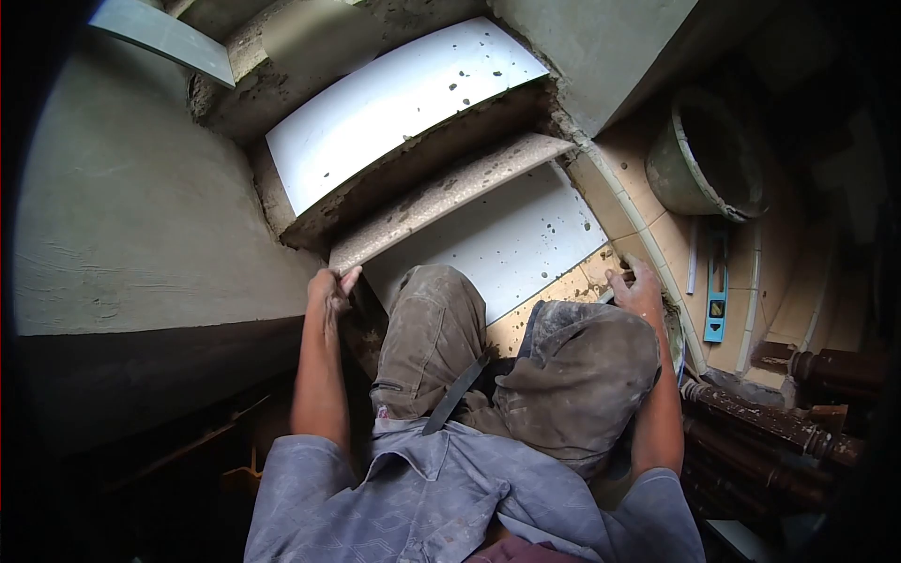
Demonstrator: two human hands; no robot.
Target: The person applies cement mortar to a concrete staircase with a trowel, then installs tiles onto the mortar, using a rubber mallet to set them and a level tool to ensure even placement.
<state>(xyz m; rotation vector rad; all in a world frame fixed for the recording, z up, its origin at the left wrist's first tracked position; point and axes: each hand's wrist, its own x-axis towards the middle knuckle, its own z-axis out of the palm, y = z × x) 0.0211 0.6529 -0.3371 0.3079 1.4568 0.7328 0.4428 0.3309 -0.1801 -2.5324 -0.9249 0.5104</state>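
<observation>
A long speckled tile [450,199] stands on edge across the step, tilted, its face marked with mortar. My left hand [330,289] is at its lower left end, fingertips and thumb closed on the corner. By my right knee, my right hand [640,289] curls around a dark handle of what looks like a trowel; most of the tool is hidden by the hand and leg. In front of my knees lies a white tread board [526,239] dotted with mortar crumbs. Another white board [404,108] covers the step above.
A mortar-stained bucket [671,164] stands on the tiled floor at right, with a blue spirit level [716,291] nearby. Dark turned wooden balusters [751,413] lie at lower right. Plastered walls [122,216] flank the steps. A loose board [169,42] juts in at upper left.
</observation>
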